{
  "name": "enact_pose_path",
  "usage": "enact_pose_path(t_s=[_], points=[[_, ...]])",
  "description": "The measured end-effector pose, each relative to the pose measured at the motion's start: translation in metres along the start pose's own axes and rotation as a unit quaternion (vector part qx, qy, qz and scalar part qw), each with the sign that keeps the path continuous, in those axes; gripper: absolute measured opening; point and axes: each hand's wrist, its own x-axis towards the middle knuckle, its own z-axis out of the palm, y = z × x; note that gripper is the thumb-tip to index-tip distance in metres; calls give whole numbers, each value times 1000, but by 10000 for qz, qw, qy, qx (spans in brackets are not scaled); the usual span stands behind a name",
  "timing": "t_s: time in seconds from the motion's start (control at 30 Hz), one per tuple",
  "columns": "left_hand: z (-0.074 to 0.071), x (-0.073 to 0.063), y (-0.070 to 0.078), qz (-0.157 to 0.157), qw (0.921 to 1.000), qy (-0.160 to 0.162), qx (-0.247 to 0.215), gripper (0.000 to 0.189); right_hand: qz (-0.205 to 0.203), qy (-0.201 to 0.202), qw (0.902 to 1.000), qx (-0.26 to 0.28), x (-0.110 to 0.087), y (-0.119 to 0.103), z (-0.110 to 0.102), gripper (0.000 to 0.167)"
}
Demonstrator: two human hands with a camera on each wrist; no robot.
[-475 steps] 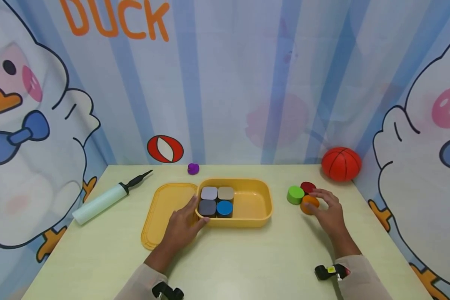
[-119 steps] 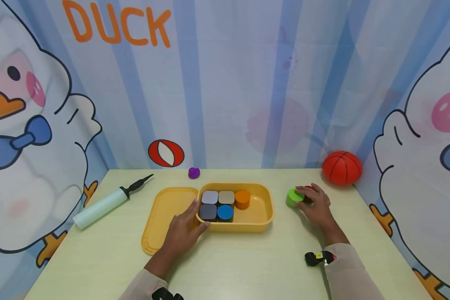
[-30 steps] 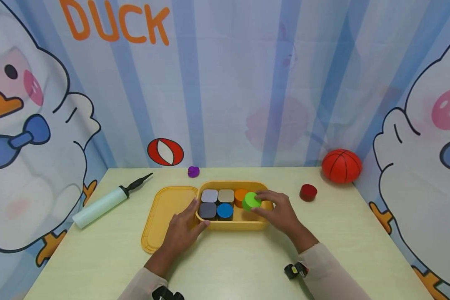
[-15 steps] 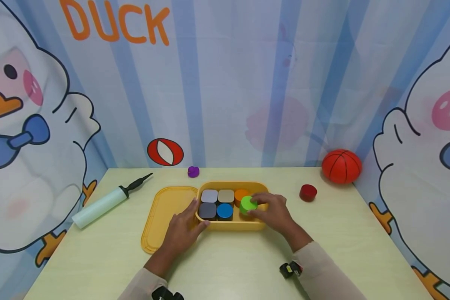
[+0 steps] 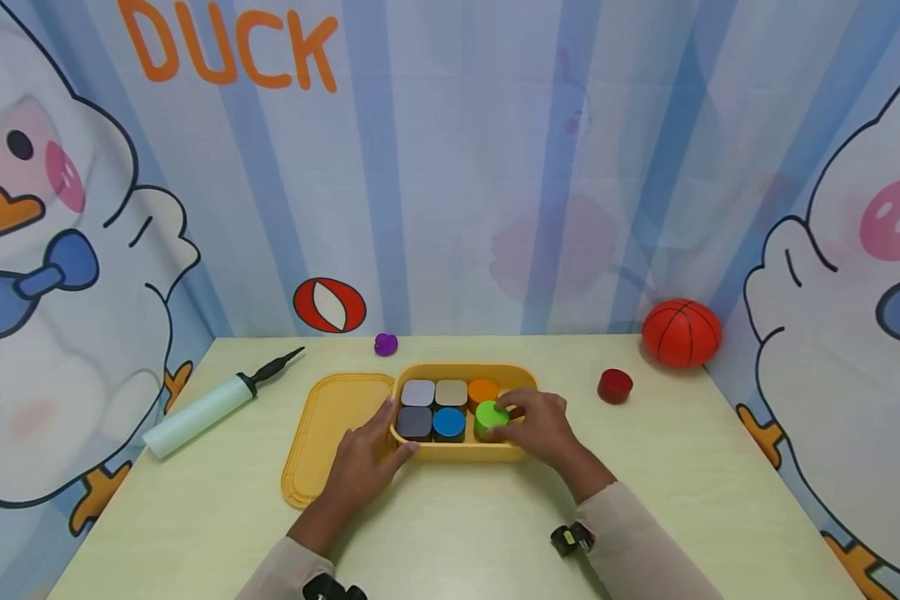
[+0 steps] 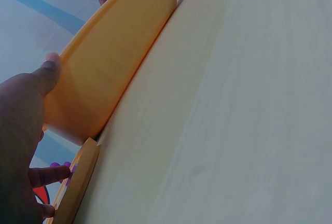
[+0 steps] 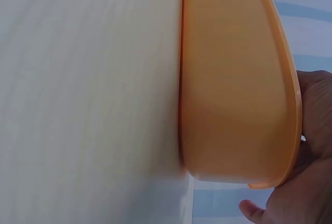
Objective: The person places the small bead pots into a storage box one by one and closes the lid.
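Note:
A yellow open box [image 5: 461,452] stands on the table. My right hand [image 5: 542,429] reaches over its right end and pinches a green cylinder [image 5: 489,418] between thumb and fingers. The cylinder sits low inside, just in front of an orange cylinder [image 5: 483,392] and right of a blue cylinder [image 5: 448,423]. Square-topped blocks in lilac [image 5: 417,392], beige [image 5: 451,392] and dark grey [image 5: 414,422] fill the left end. My left hand [image 5: 362,468] rests at the box's left end, fingers extended, thumb against the front rim, other fingers over the yellow lid [image 5: 307,450]. In the right wrist view the box wall [image 7: 238,105] hides the cylinder.
A red cylinder [image 5: 615,387] stands on the table to the right, with a red ball [image 5: 682,333] behind it. A pale green hand pump [image 5: 202,417] lies at the left, and a small purple object [image 5: 386,344] sits at the back edge. A duck-print curtain [image 5: 457,167] encloses the table.
The green cylinder came from beside the red one into the box and has moved lower and nearer the front in my right hand. Earlier the orange cylinder also went in. My left hand stayed.

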Motion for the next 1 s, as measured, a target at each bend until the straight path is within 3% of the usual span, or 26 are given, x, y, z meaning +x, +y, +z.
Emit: enact_pose_path(t_s=[0.43, 1.0], points=[[0, -1, -2, 62, 10000, 51, 21, 87, 230, -172, 9979, -585, 2, -4, 2, 36], [1, 0, -1, 100, 9999, 65, 61, 87, 600, -321, 9972, 311, 2, 1, 0, 30]])
